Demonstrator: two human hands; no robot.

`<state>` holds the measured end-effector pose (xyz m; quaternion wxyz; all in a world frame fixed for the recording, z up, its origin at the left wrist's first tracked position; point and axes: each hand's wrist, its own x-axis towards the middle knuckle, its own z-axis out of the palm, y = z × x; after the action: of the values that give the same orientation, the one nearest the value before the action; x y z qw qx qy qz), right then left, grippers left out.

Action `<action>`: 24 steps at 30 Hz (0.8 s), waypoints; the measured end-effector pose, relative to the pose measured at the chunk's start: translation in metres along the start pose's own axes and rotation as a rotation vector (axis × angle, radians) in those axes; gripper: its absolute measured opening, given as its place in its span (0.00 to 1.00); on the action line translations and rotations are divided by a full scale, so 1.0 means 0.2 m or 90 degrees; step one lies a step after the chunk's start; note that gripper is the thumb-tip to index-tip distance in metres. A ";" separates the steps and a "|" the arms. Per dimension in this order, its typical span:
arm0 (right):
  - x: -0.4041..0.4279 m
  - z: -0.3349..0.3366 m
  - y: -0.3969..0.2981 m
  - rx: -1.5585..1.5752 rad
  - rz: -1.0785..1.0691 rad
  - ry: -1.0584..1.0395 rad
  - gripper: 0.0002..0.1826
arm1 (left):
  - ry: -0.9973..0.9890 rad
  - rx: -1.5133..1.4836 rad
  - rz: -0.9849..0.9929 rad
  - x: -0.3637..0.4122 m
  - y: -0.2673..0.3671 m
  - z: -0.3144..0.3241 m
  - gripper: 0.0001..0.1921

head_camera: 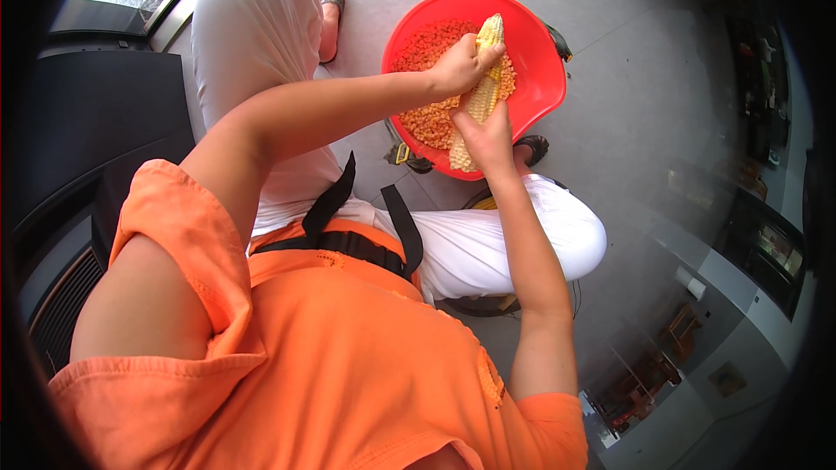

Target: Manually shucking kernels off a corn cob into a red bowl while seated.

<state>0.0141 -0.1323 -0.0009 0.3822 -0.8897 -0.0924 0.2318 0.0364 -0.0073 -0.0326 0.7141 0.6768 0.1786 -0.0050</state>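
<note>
My left hand grips the upper part of a corn cob, the thumb lying across it. Pale, largely stripped surface shows along the cob, with some yellow kernels still attached. My right hand is closed around the lower part, below the left. A pale cob end sticks out past the right hand; whether this is the same cob or a second one pressed against it cannot be told. Beneath both hands is a red plastic basin, with loose orange-yellow corn kernels heaped on its left side.
The basin stands between my knees on a grey tiled floor. Dark straps or fabric show under its rim. A black cabinet-like unit is close on my left. Wooden furniture stands far off to the right.
</note>
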 end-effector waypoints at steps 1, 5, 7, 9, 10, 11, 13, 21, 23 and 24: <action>0.01 0.01 0.02 0.149 -0.015 -0.032 0.27 | -0.001 0.000 0.000 0.01 -0.02 0.00 0.23; 0.01 0.02 0.06 0.211 -0.013 -0.053 0.27 | 0.027 0.129 0.063 0.02 -0.04 -0.02 0.22; 0.01 -0.01 0.06 0.255 0.010 -0.080 0.22 | 0.014 0.211 0.134 0.03 -0.03 -0.04 0.23; 0.01 -0.02 0.05 0.299 0.031 -0.114 0.17 | 0.015 0.235 0.149 0.04 -0.05 -0.04 0.23; 0.00 -0.01 0.03 0.156 0.003 -0.050 0.22 | 0.005 0.095 0.086 0.06 -0.07 -0.04 0.24; 0.00 0.00 0.01 0.014 -0.025 0.014 0.27 | -0.004 -0.046 0.023 0.07 -0.10 -0.05 0.26; -0.02 -0.01 0.00 -0.079 -0.029 0.037 0.27 | -0.107 -0.157 -0.191 0.05 -0.01 -0.04 0.29; -0.02 -0.04 -0.03 0.017 -0.035 -0.014 0.27 | 0.004 0.117 0.054 0.09 -0.06 -0.06 0.28; -0.04 -0.06 -0.06 -0.202 -0.012 0.047 0.28 | -0.112 -0.186 -0.144 0.06 0.02 -0.03 0.27; -0.04 -0.05 -0.07 -0.202 -0.014 0.046 0.28 | -0.116 -0.089 -0.152 0.07 0.03 -0.03 0.27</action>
<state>0.0116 -0.1315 0.0180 0.2427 -0.9456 -0.1234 0.1778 0.0496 0.0033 -0.0308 0.7671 0.5963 0.1922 -0.1384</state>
